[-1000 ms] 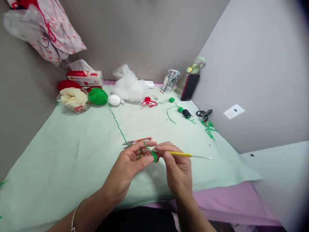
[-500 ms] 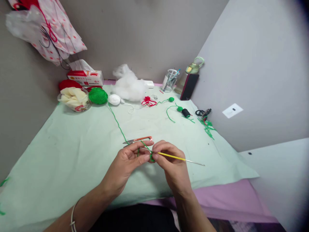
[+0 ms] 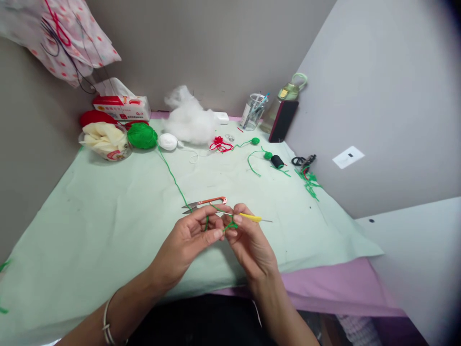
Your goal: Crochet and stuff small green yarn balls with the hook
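Both hands (image 3: 188, 239) curl inward, gripping green yarn (image 3: 232, 225) and yellow hook (image 3: 251, 218).

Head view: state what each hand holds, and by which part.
The right hand holds the hook where its yellow handle begins. Green yarn runs through the fingers of the left hand; whether they pinch it is unclear.

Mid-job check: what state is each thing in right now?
Left hand: curled, green strand strung across its fingers
Right hand: closed on the hook
Hook: held, yellow grip partly covered
Green yarn ball: wound, green strand trailing off
Snips: lying down, blades apart
White stuffing: loose, fluffy heap
Tissue box: open, tissue sticking out
Jar: upright, lidless
Phone: propped on end, screen dark
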The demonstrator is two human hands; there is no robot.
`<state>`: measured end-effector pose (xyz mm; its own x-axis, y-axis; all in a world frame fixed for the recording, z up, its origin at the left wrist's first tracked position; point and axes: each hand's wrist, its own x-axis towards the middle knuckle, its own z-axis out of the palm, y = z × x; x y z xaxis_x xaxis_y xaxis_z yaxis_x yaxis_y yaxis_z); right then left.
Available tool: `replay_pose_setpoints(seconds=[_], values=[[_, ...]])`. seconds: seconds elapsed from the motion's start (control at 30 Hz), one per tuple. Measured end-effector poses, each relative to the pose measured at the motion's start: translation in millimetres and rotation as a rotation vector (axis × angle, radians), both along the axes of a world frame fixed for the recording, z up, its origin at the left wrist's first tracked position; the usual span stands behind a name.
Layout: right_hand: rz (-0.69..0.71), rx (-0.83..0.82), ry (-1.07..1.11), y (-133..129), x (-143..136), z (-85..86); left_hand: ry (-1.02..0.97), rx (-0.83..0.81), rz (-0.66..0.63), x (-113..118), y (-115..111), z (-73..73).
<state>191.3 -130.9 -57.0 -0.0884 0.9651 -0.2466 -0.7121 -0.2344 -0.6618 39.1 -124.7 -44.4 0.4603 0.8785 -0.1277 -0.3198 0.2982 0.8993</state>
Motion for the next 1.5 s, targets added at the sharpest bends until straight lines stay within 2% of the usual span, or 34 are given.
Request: replay_pose_setpoints(seconds=[0.13, 0.23, 0.33, 0.47, 0.67, 0.87, 1.0, 1.2, 1.5], values=[[-0.024, 0.103, -0.116, -2.9, 1.8, -1.8, 0.046, 0.007, 0.002, -3.5, 0.0, -1.3], [-0.122, 0.211, -0.275, -5.7, 5.1, -2.2, 0.157, 0.027, 0.083, -5.8, 1.4, 1.4], [-0.155, 0.303, -0.416, -8.8, 8.4, -2.1, 0.238, 0.074, 0.149, -7.9, 3.1, 6.5], [-0.178, 0.392, -0.543, -11.7, 8.9, -2.3, 0.227, 0.085, 0.138, -10.0, 3.7, 10.6], [-0.197, 0.471, -0.615, -13.5, 4.0, -0.8, 0.216, 0.042, 0.114, -7.1, 4.9, 10.2], [-0.135, 0.480, -0.631, -14.7, 5.4, 4.0, 0.063, -0.070, 0.041, -5.7, 5.5, 4.0], [-0.088, 0.439, -0.567, -14.2, 7.3, 0.1, -0.046, -0.155, 0.017, -3.2, 4.6, -0.6], [-0.113, 0.386, -0.558, -13.4, 7.7, -5.6, 0.123, -0.031, 0.097, -0.2, 3.5, -0.5], [-0.111, 0.409, -0.664, -16.3, 8.3, 4.7, 0.254, 0.050, 0.088, -0.4, -0.6, 6.3]])
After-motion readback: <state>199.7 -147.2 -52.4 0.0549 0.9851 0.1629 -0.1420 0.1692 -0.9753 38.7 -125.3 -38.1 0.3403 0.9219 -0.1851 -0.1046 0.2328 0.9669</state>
